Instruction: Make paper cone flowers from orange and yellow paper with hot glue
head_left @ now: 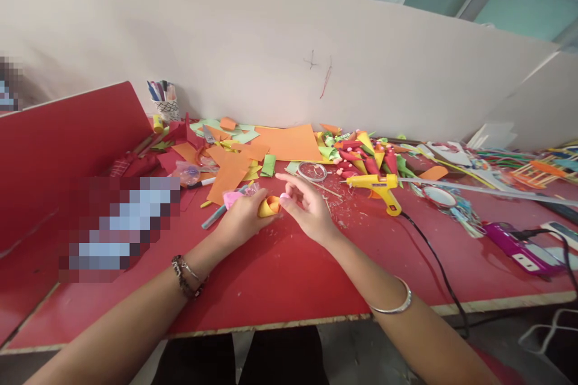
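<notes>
Near the middle of the table, my left hand (244,213) is closed around a yellow paper cone (270,207) with an orange inside; its open end faces right. Close beside that opening is my right hand (309,207), with a small pink ball (285,196) at the thumb tip and the index finger stretched out above. Pink material (232,198) shows just behind my left hand. To the right lies a yellow glue gun (377,188), its nozzle pointing left. A pile of red, yellow and green paper cones (368,156), several with pink balls, sits behind it.
Orange paper sheets (289,141) and scraps cover the back of the red table (289,283). A pen cup (167,109) stands at the back left. The glue gun's black cord (436,258) crosses the right front edge, near a purple power strip (519,249). Clear tape (312,171) lies mid-table.
</notes>
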`<state>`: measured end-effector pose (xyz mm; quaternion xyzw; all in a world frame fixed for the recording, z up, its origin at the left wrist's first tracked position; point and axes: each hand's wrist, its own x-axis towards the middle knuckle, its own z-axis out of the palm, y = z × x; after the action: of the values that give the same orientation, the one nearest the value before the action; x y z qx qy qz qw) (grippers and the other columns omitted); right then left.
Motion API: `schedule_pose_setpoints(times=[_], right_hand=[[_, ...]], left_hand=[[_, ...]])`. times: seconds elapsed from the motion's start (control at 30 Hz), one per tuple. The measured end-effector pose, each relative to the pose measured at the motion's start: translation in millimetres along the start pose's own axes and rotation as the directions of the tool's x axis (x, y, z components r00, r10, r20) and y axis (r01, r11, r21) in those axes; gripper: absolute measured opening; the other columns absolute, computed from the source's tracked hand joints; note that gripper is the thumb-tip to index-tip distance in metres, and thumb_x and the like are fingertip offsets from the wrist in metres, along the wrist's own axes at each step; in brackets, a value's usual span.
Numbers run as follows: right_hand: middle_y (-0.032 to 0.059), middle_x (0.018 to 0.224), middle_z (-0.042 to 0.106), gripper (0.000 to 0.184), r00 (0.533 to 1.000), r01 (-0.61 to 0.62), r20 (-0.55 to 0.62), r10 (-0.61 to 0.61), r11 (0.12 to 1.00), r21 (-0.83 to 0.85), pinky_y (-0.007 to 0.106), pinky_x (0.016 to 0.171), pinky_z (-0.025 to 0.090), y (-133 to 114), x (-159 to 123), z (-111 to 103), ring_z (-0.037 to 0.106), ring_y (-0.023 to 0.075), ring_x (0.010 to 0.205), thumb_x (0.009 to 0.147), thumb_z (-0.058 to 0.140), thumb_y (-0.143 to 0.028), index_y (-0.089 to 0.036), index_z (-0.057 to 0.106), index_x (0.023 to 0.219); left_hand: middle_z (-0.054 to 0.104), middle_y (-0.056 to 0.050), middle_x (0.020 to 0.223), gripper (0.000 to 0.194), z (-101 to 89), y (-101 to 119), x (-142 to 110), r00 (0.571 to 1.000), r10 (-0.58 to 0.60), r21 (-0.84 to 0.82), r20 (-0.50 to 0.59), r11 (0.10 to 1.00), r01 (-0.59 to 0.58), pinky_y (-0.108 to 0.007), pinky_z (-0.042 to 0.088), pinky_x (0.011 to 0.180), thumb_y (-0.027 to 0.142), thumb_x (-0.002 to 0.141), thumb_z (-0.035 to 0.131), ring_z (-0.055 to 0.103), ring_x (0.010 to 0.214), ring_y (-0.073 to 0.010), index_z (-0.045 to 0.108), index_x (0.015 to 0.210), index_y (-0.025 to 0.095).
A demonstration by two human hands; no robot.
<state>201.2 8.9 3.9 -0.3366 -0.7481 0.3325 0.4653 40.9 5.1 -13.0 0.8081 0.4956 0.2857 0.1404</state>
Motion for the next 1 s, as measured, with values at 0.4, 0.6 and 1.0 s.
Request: schedule_pose_setpoints(times=[0.4, 0.6, 1.0], right_hand=[[0.0024, 0.094, 0.046, 0.033, 0.998, 0.021, -0.058, -0.015, 0.995, 0.096, 0.030, 0.078, 0.046, 2.6, 1.8, 1.4, 0.050, 0.0127, 0.084, 0.078, 0.052, -0.030, -0.029, 0.051, 0.111], [0.0026, 0.087, 0.053, 0.018, 1.000, 0.015, 0.014, -0.017, 0.994, 0.105, 0.029, 0.074, 0.047, 3.2, 2.6, 0.1, 0.053, 0.0134, 0.085, 0.081, 0.048, -0.029, -0.025, 0.062, 0.092], [0.0029, 0.102, 0.049, 0.023, 0.995, 0.026, 0.094, -0.042, 0.985, 0.170, 0.033, 0.086, 0.043, 2.3, 3.6, -2.4, 0.048, 0.0156, 0.100, 0.081, 0.048, -0.031, -0.031, 0.059, 0.102]], left_hand=[[0.049, 0.003, 0.061, 0.018, -4.3, 4.7, 0.4, 1.000, -0.014, -0.022, -0.018, 1.000, 0.014, -0.021, 0.032, 0.050, 0.033, 0.073, 0.052, 0.046, 0.054, -0.0111, 0.047, 0.079, 0.017], [0.048, 0.005, 0.055, 0.023, -4.7, 6.3, 0.3, 0.993, -0.097, -0.170, 0.071, 0.979, 0.108, -0.021, 0.034, 0.046, 0.038, 0.074, 0.052, 0.048, 0.042, -0.0095, 0.047, 0.083, 0.017], [0.045, 0.010, 0.042, 0.030, -9.6, 8.7, -1.5, 0.942, -0.035, -0.491, 0.333, 0.847, 0.205, -0.017, 0.034, 0.035, 0.039, 0.075, 0.053, 0.045, 0.031, -0.0074, 0.045, 0.092, 0.016]])
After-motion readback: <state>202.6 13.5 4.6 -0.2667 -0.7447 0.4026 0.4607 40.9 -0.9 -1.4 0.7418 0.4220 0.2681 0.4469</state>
